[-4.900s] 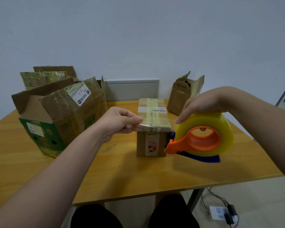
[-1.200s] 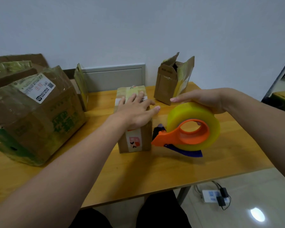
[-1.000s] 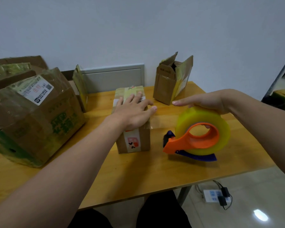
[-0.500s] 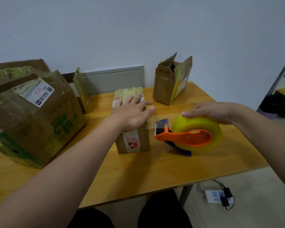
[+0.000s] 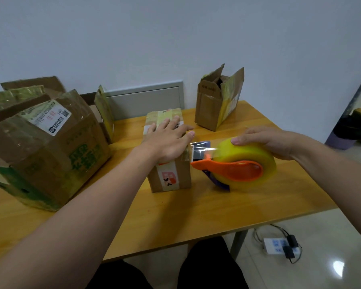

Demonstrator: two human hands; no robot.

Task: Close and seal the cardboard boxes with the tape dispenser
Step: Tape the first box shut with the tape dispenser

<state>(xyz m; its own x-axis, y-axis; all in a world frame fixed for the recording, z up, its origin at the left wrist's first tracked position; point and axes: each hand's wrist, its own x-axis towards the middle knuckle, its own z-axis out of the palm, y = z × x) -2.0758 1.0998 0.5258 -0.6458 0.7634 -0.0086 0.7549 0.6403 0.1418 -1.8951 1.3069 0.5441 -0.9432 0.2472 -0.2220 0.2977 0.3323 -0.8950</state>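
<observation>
- Box sits in the middle of the desk under the flat left hand, grip released.
- Right hand has its grip wrapped round the tape dispenser just beside it.
- Tape may wrinkle if the box slides.

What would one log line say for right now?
left hand: flat on small box | right hand: grips tape dispenser | tape strip: stretched from dispenser to box edge | cut: not yet

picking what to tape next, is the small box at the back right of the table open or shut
Open. The small cardboard box has its top flaps standing up, with a dark gap showing between them.
</observation>
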